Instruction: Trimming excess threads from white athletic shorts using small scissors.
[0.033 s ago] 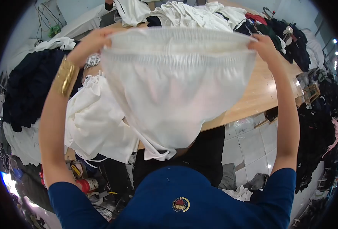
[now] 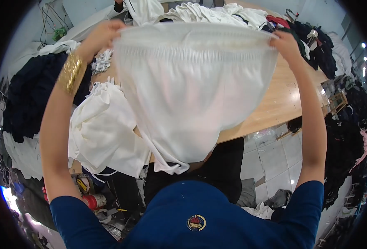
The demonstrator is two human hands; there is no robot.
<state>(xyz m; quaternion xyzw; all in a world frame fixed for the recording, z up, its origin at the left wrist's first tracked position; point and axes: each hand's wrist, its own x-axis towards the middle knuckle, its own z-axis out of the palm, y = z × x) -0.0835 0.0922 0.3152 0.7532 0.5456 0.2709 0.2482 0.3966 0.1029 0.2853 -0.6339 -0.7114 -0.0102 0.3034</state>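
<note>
"What are you getting in the head view?"

"I'm seeing a white garment (image 2: 187,91) hanging spread out above the table (image 2: 285,97). Its gathered band (image 2: 179,54) is running across near the top, and its lower end is showing past the table's near edge. I'm not able to tell whether it's touching the wood."

"What's holding it?"

"The left hand (image 2: 105,35) is pinching one upper corner, and the right hand (image 2: 285,46) is pinching the opposite one. They're standing wide apart."

"What else are you picking up?"

"White cloth (image 2: 102,128) is lying at the left of the near edge, partly hanging over. White strips (image 2: 102,62) are lying toward the left edge, near a gold cuff (image 2: 72,74) on the left wrist. More white fabric (image 2: 220,15) is lying heaped along the far edge, and a dark pile (image 2: 322,50) is sitting by the far right corner."

"And lower down?"

"Pale floor tiles (image 2: 270,159) are showing beyond the near edge, toward the right."
</note>
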